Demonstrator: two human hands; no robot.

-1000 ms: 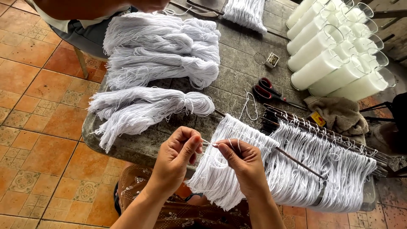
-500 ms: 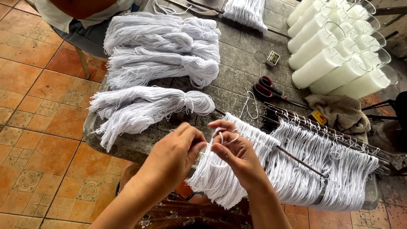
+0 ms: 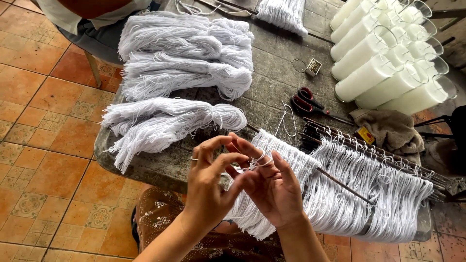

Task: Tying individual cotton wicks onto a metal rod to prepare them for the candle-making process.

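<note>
Between the fingers of both hands sits a thin white cotton string loop (image 3: 260, 160): left hand (image 3: 208, 189) pinches it, right hand (image 3: 272, 189) pinches alongside, with the long dark metal rod (image 3: 340, 182) of hanging strings running rightward, nearer the right.

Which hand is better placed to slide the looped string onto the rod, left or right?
Probably right. The right hand carries the white string loop around its fingertips and sits nearest the thin rod with its hanging strings. The left hand pinches the strand, farther from the rod.
</note>
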